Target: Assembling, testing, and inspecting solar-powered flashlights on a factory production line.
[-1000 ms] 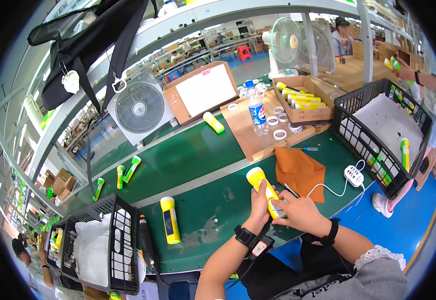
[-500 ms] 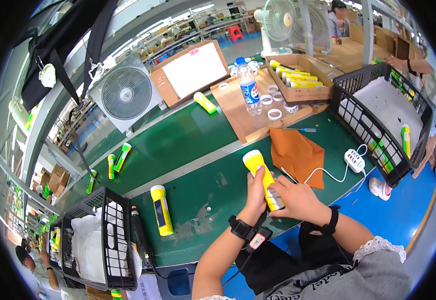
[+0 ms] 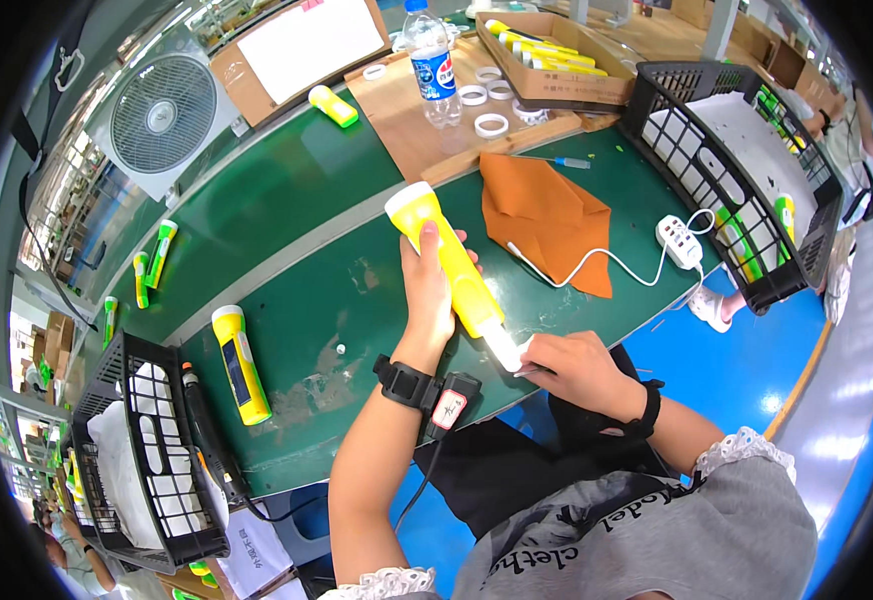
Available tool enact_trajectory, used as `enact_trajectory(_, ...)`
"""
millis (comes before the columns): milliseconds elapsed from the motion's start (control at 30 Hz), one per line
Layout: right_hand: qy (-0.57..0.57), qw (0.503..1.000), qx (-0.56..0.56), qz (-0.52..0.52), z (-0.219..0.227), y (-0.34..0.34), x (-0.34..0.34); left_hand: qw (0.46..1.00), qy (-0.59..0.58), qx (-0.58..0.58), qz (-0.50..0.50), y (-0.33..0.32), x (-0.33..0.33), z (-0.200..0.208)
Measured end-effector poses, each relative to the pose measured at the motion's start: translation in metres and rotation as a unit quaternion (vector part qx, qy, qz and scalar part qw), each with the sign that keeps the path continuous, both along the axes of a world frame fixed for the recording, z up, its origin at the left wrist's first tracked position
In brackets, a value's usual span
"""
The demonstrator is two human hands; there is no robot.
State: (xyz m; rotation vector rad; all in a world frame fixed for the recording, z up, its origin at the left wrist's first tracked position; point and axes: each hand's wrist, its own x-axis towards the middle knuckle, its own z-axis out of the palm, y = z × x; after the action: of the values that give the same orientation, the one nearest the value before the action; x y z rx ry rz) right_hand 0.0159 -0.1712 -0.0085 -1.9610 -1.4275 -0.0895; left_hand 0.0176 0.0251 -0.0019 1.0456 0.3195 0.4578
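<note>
My left hand is wrapped round a yellow flashlight, its white-rimmed head tilted up and to the left. From its lower end sticks out a brightly glowing white section. The fingers of my right hand pinch the far tip of that section. Another yellow flashlight with a dark panel along its side lies on the green bench, left of my hands. Beyond them, to the right, is a crumpled orange cloth with a white cable running across it.
Black crates stand at left and right. At the back are a cardboard box of flashlights, a bottle and white rings. A white multi-port charger and a screwdriver lie at right; a power screwdriver lies at left.
The glowing section now extends from the flashlight's lower end, and my right hand has moved down and away from my left with its tip. The whole view has shifted.
</note>
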Motion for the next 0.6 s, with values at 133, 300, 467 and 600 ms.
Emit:
enact_trajectory(133, -0.014, 1.0, 0.009, -0.014, 0.018, 0.007, 0.005, 1.0, -0.002, 0.022, 0.015, -0.009, -0.001, -0.002)
enact_trajectory(300, -0.04, 0.996, -0.045, -0.065, 0.038, 0.047, 0.042, 0.999, 0.0, -0.035, -0.02, -0.025, 0.002, -0.011)
enact_trajectory(467, 0.048, 0.984, 0.156, -0.067, 0.061, 0.077, 0.107, 0.998, 0.003, 0.04, -0.057, -0.027, -0.004, 0.006)
enact_trajectory(600, 0.014, 0.992, 0.117, 0.039, 0.111, 0.079, 0.09, 0.971, -0.085, 0.213, -0.073, -0.032, -0.015, 0.018)
